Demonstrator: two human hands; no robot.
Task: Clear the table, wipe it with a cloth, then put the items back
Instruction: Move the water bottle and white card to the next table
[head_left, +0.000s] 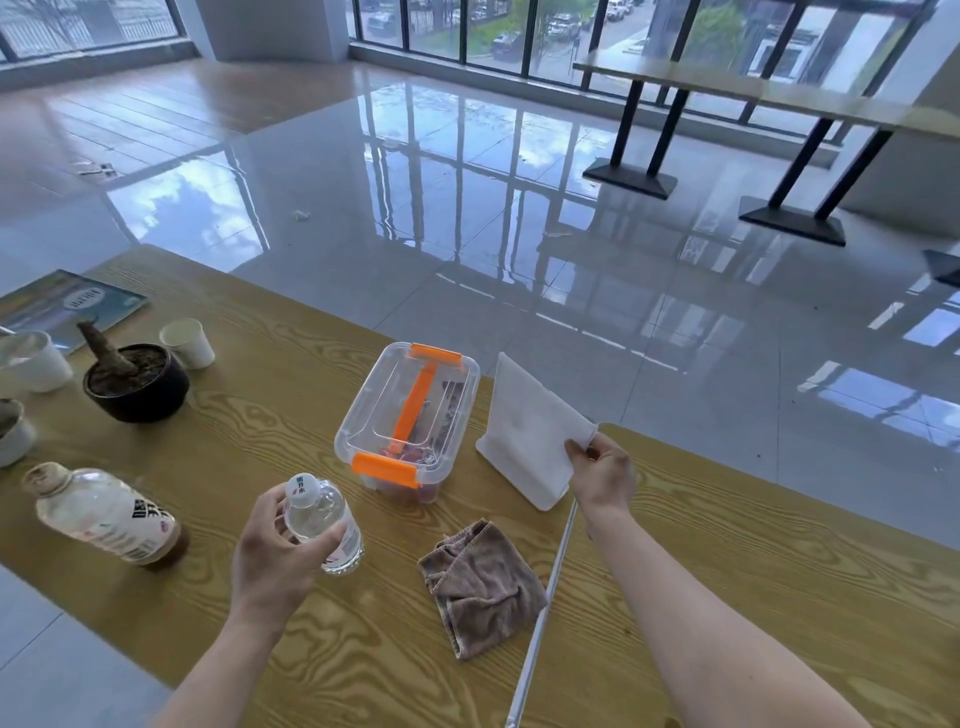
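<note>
**Tabletop (291, 374), yellow wood-grain: both hands busy**

My left hand (270, 551) curls round a small clear plastic water bottle (324, 519), white-capped and upright. My right hand (602, 475) pinches the top corner of a white stand-up pouch (530, 436), just right of a clear plastic box with orange latches (410, 415). A crumpled brown cloth (480, 587) lies between my forearms.
</note>
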